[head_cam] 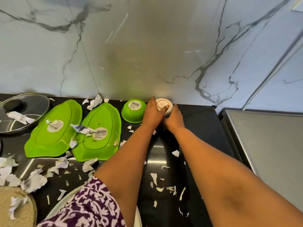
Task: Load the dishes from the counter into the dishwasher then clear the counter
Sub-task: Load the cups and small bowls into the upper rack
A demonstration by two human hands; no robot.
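Head view: both hands clasp an upturned white bowl (164, 105) against the wall's edge.
Left hand (152, 114) and right hand (173, 118) wrap it, fingers closed; green bowl (133, 110) touches at nine o'clock; bare counter (200, 122) at three.

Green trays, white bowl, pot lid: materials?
Green trays: likely moulded plastic, uniform bright colour, soft sheen, barcode stickers. White bowl, held upside down by left hand and right hand: probably glazed ceramic, unglazed-looking foot ring. Pot lid: clear glass, metal rim.

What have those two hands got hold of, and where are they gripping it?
A small white bowl, upside down against the wall. The left hand and right hand clasp its sides, one on each.
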